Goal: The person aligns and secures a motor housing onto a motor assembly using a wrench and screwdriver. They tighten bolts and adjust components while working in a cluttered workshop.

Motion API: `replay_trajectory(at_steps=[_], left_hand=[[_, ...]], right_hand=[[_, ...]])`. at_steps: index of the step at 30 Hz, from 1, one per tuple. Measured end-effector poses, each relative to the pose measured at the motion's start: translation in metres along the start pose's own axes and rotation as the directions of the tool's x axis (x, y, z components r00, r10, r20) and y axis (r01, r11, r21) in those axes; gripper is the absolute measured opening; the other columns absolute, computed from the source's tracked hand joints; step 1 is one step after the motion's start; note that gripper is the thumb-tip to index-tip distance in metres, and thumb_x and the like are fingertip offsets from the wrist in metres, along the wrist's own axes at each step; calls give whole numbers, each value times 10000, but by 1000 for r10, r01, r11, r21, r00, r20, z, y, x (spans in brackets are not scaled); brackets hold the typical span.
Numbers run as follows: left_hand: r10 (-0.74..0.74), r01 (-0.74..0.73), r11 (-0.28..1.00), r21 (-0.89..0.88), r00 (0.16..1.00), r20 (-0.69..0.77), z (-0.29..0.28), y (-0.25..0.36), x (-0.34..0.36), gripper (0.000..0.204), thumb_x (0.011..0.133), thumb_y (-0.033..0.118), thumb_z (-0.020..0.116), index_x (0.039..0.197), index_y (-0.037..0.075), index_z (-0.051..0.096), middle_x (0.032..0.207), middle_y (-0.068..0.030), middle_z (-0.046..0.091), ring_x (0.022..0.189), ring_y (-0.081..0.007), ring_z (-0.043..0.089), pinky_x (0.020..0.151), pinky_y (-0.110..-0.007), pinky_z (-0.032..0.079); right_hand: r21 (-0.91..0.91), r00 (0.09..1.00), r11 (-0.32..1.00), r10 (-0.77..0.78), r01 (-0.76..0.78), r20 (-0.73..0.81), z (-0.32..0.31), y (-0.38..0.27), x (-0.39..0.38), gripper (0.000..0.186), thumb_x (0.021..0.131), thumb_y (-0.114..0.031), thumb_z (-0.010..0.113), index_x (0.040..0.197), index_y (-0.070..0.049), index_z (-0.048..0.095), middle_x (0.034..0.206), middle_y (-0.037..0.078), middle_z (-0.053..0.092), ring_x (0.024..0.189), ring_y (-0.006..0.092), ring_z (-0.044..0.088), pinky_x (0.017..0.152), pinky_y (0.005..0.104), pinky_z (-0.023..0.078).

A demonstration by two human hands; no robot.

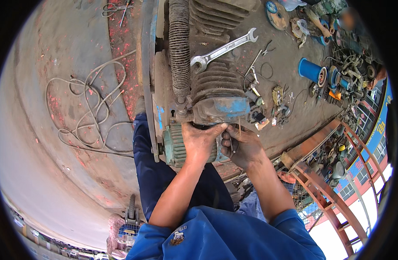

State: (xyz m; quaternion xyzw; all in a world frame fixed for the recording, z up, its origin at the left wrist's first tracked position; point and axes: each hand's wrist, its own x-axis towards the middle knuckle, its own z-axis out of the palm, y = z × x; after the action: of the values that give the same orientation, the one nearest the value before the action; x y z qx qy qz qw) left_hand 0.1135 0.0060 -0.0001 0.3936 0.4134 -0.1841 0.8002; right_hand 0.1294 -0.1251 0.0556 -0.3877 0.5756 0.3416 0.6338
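My left hand is at the underside of the finned compressor head with blue paint, fingers partly hidden beneath it, thumb stretched toward my right hand. My right hand is beside it, fingers curled and thumb pressed in; what they hold is too small to make out. Just below is a green ribbed motor. A ribbed metal hose runs up from the fittings, and a large open-ended wrench lies across the machine's upper part.
Looped cable and scissors lie left. Pliers, small parts, a blue spool and cluttered hardware are right, with a rusty steel frame. Another person's arm is at the upper right.
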Motion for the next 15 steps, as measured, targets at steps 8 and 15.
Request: replay_trajectory(at_steps=[8, 15], left_hand=[[26, -26, 995, 92, 1000, -3, -2, -9, 3, 569, 711, -61, 862, 1182, -84, 544, 1115, -160, 672, 967, -198, 665, 856, -323, 562], [-12, 13, 1000, 12, 999, -46, 2, -3, 3, 514, 710, -99, 841, 1149, -93, 575, 1079, -162, 693, 940, -200, 678, 846, -328, 567]], right_hand=[[-56, 999, 998, 5, -7, -48, -6, -7, 7, 150, 953, -172, 695, 1039, -64, 637, 851, 10, 639, 724, 139, 632, 616, 340, 555], [106, 1000, 994, -1, 0, 9, -16, 4, 19, 180, 954, -179, 692, 1078, -70, 621, 894, 26, 664, 737, 160, 649, 673, 354, 573]])
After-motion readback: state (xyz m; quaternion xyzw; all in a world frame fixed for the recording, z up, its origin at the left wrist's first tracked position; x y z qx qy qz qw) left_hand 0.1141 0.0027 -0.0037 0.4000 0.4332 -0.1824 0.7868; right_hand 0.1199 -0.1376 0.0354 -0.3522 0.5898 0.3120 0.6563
